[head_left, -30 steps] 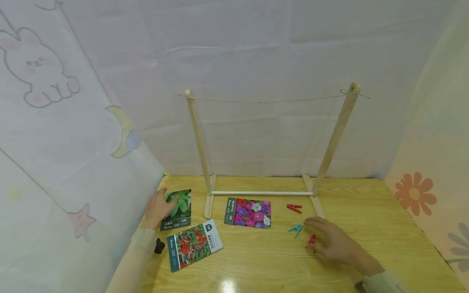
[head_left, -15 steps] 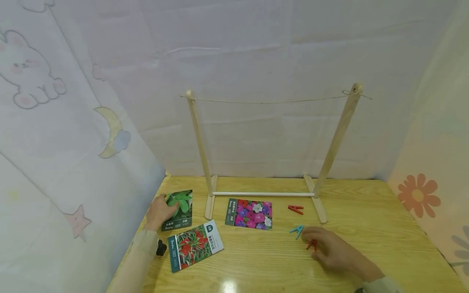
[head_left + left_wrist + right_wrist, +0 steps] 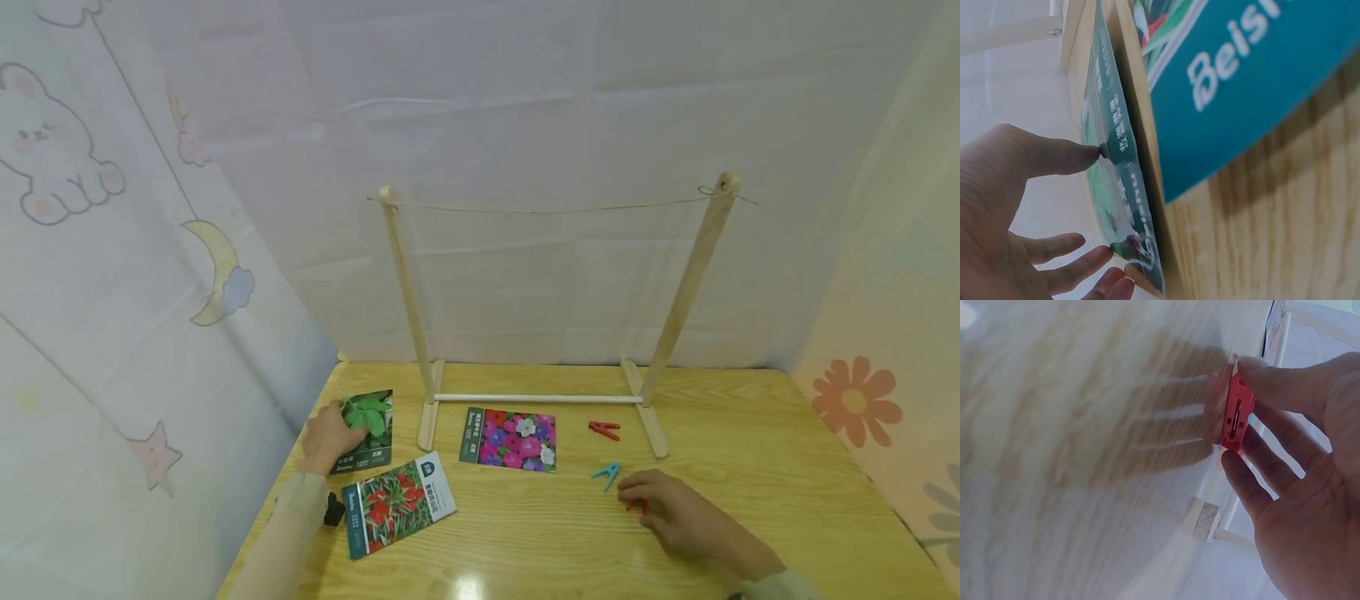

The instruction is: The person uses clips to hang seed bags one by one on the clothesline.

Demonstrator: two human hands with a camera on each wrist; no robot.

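Note:
My left hand (image 3: 330,435) rests on a seed packet with green leaves (image 3: 369,425) at the table's left. In the left wrist view, the thumb touches the packet's face and fingertips meet its far edge; the fingers are fairly straight. At the right, my right hand (image 3: 670,510) pinches a red clothespin (image 3: 1237,412) between thumb and fingertips, close to the tabletop. The hand hides most of that clothespin in the head view. Just left of it lies a blue clothespin (image 3: 608,475), with another red clothespin (image 3: 603,430) farther back.
A red-flower seed packet (image 3: 401,503) lies front left, a petunia packet (image 3: 508,439) in the middle. Behind them stands a wooden frame (image 3: 693,287) with a string (image 3: 540,211) tied between its posts. Printed cloth (image 3: 525,108) surrounds the wooden table (image 3: 540,542).
My right fingers have closed in around the red clothespin, which is now mostly covered. My left hand has shifted slightly on the leafy packet. The head view has turned a little left.

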